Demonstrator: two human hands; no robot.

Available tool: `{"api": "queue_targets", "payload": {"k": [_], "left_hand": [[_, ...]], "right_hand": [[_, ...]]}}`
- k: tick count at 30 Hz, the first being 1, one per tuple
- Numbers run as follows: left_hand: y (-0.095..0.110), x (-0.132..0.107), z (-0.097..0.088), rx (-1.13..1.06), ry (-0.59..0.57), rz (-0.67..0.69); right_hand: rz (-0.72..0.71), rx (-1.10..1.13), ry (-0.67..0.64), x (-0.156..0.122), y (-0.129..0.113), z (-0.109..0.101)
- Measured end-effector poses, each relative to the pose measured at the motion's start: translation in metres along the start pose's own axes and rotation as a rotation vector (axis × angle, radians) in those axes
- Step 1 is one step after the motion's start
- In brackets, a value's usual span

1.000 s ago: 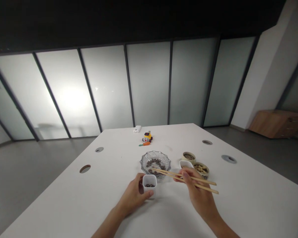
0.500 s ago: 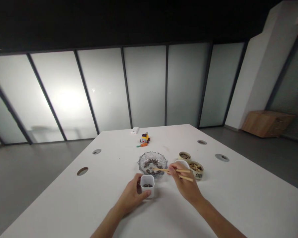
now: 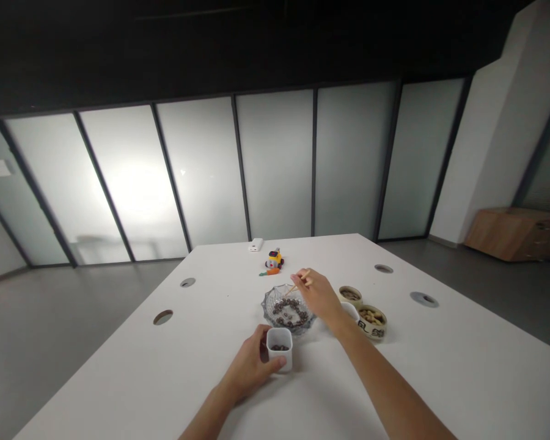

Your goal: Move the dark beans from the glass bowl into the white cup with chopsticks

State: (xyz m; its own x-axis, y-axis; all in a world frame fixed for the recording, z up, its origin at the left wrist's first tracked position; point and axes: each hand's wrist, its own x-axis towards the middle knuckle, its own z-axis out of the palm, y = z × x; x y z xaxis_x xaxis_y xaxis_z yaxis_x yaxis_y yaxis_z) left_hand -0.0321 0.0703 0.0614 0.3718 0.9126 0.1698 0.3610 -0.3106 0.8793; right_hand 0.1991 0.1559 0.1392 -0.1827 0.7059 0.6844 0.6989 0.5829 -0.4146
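Note:
My left hand [image 3: 250, 366] is wrapped round a small white square cup [image 3: 279, 347] standing on the white table [image 3: 165, 379]; a few dark beans lie in its bottom. My right hand [image 3: 318, 294] reaches forward over a clear glass bowl [image 3: 288, 310] that holds several dark beans. Its fingers are closed on a pair of wooden chopsticks [image 3: 299, 282], which poke out past the hand above the bowl's far rim. The chopstick tips are hidden behind the hand.
Right of the glass bowl stand two small round bowls, one with peanuts [image 3: 373, 319] and one farther back [image 3: 350, 296], plus a white cup partly hidden by my arm. A yellow toy [image 3: 274, 259], an orange carrot toy [image 3: 269, 272] and a white box [image 3: 255, 245] lie near the far edge. Round cable holes [image 3: 163, 317] dot the tabletop.
My right hand has moved forward and turned over the glass bowl, so the chopsticks no longer lie across to the right. The left hand stays on the white cup.

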Motion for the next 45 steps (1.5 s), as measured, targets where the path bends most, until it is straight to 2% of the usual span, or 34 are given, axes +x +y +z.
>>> {"api": "queue_targets", "payload": {"k": [12, 21, 34, 45], "left_hand": [[0.001, 0.000, 0.000, 0.015, 0.003, -0.011], [0.005, 0.000, 0.000, 0.021, 0.010, -0.020], [0.002, 0.000, -0.001, 0.015, 0.003, -0.018], [0.000, 0.000, 0.000, 0.038, 0.006, -0.030]], "right_hand": [[0.003, -0.008, -0.074, -0.022, 0.009, -0.004], [-0.009, 0.022, -0.121, -0.026, 0.019, -0.002], [-0.020, 0.040, -0.114, -0.031, 0.014, 0.008], [0.002, 0.084, -0.078, -0.025, 0.006, -0.004]]}}
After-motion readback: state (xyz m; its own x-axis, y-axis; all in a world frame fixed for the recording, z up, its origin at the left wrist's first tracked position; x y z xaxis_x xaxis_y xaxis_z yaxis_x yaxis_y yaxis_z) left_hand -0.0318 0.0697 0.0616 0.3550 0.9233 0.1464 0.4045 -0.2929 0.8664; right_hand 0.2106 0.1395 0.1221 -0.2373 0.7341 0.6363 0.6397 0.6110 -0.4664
